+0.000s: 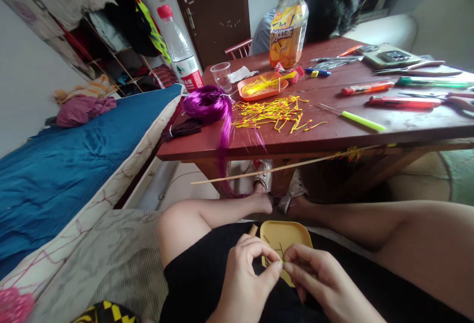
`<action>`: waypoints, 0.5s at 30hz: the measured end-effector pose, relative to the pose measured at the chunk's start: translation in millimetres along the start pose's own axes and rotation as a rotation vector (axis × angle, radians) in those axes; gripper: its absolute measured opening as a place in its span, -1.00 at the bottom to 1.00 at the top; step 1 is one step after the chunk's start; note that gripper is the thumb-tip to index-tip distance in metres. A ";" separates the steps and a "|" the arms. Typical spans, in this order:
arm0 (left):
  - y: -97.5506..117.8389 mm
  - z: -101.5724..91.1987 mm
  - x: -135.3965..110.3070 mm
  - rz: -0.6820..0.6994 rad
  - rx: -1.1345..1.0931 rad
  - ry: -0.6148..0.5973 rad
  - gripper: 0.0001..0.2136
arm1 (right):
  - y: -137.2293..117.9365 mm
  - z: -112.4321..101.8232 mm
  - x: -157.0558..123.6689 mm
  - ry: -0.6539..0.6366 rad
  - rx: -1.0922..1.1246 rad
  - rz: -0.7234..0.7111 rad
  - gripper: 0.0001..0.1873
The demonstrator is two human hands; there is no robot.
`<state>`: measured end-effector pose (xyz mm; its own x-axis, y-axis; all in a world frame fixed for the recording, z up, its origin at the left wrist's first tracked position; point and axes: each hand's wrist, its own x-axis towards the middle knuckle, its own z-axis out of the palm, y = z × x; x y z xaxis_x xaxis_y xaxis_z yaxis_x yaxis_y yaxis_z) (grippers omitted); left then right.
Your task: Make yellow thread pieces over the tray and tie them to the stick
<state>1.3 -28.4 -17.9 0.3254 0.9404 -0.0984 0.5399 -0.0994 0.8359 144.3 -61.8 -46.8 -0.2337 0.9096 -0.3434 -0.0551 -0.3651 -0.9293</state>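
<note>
Over my lap, my left hand [249, 269] and my right hand [318, 272] meet fingertip to fingertip. Both are closed in a pinch on a tiny yellow strand [281, 261], mostly hidden by the fingers. Beneath them a yellow tray [300, 231] rests on my black clothing, with a few thin dark pieces [280, 249] in it. A small tan stub [253, 230] shows just behind my left hand. On the red table ahead lies a spread of yellow knotted cords with red bits [272, 114]. Beside them is a bundle of purple thread [207, 104], its strands hanging over the edge.
An orange dish [255, 97] holds yellow threads. A tea bottle [289, 29], a water bottle [181, 51] and a plastic cup [221, 77] stand behind. Screwdrivers [365, 121] and pliers lie right. A thin stick [259, 172] juts below the table edge. Another person [333, 4] leans at the far side.
</note>
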 end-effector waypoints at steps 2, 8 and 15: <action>-1.3 1.1 -0.6 0.047 0.037 0.023 -0.87 | 1.6 -0.3 -1.6 0.019 -0.133 -0.050 -0.68; -3.4 5.8 -0.9 0.186 0.134 0.100 -0.84 | 6.5 1.9 -5.7 0.146 -0.464 -0.250 -0.76; -6.0 11.5 -0.7 0.097 -0.016 0.130 -0.84 | 7.2 3.6 -6.6 0.199 -0.456 -0.301 -0.76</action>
<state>6.8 -32.3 -29.1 0.2713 0.9611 0.0528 0.4979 -0.1870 0.8469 142.0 -71.1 -50.7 -0.0832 0.9960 -0.0325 0.3435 -0.0020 -0.9391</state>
